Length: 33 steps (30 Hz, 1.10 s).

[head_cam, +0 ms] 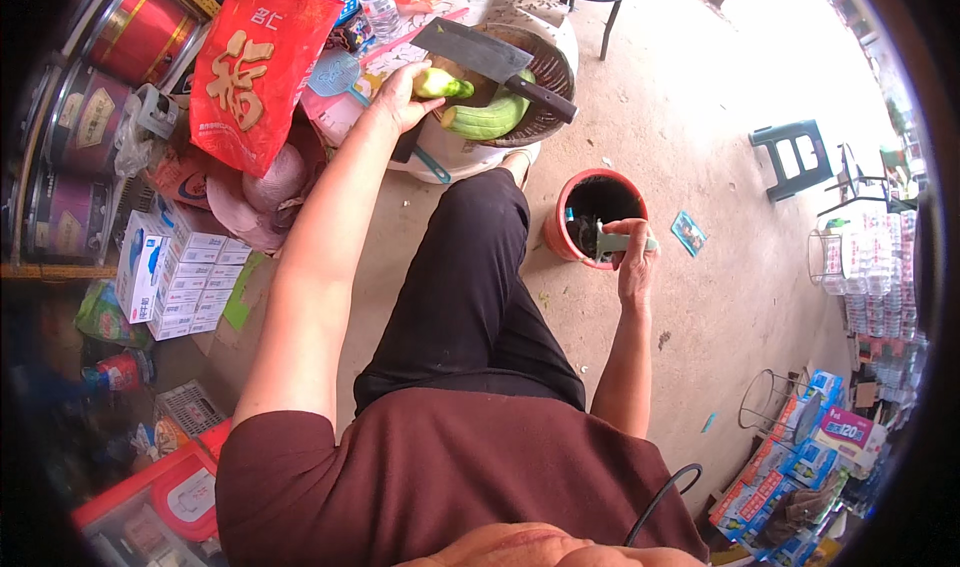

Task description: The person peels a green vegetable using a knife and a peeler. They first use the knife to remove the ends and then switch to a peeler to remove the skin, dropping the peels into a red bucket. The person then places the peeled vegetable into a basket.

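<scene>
My left hand (401, 100) holds a short green gourd piece (442, 85) at the left rim of a wicker basket (559, 109). In the basket lies a long, curved green gourd (491, 117). A cleaver (480, 51) with a dark handle rests across the basket, its blade just beyond the held piece. My right hand (634, 256) grips a pale green peeler (609, 243) over the right side of a red bucket (555, 226) with a dark inside. Some scraps show in the bucket.
The basket stands on a white table (465, 166) with a blue fly swatter (335, 72), a water bottle (377, 4) and a red bag (259, 72) near it. A green plastic stool (795, 158) is on the floor at right. Milk cartons (184, 274) are stacked at left.
</scene>
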Tool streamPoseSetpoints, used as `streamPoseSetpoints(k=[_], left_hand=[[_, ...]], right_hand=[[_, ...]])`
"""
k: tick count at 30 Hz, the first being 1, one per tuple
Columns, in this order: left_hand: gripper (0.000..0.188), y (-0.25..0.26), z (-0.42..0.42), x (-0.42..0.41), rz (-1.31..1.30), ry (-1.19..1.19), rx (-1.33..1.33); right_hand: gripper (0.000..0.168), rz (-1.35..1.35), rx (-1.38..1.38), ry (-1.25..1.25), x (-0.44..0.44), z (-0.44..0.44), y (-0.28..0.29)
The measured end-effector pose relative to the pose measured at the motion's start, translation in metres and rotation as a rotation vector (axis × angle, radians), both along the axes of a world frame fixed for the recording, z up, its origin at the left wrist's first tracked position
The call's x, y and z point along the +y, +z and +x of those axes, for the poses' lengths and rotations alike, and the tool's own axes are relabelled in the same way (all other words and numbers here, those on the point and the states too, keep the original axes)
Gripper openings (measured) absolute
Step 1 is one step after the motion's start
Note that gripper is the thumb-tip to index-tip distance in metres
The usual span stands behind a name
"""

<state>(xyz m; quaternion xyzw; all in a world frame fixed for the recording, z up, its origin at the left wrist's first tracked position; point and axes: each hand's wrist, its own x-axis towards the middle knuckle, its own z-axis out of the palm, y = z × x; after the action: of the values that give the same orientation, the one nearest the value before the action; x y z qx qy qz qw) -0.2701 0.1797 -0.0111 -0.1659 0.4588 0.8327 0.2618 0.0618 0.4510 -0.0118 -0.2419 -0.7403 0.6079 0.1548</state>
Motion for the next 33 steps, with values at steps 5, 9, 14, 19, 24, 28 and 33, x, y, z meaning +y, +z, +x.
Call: streamPoseSetpoints(k=[5,9,14,19,24,28,33], left_hand=[[0.028,-0.022,-0.002,-0.001,-0.155,0.060,0.288],[0.017,-0.059,-0.016,-0.018,-0.260,0.303,0.371],[0.010,-0.045,0.010,-0.010,-0.193,0.417,0.058],[0.010,-0.032,0.050,-0.009,-0.047,0.402,0.087],[0.012,-0.032,0.098,-0.022,0.136,0.333,0.024],[0.013,-0.052,0.156,-0.042,0.326,0.093,0.032],[0.013,-0.091,0.200,-0.087,0.297,0.189,-0.216]], right_hand=[[0.034,-0.008,-0.013,0.012,-0.024,-0.009,0.026],[0.019,0.042,0.093,0.050,-0.034,-0.019,0.033],[0.017,-0.051,0.236,0.064,-0.051,-0.044,0.054],[0.019,-0.189,0.364,0.097,-0.074,-0.083,0.069],[0.021,-0.075,0.303,0.229,-0.094,-0.135,0.061],[0.025,0.334,0.325,0.283,-0.108,-0.182,0.038],[0.026,0.498,0.271,0.281,-0.124,-0.213,0.024]])
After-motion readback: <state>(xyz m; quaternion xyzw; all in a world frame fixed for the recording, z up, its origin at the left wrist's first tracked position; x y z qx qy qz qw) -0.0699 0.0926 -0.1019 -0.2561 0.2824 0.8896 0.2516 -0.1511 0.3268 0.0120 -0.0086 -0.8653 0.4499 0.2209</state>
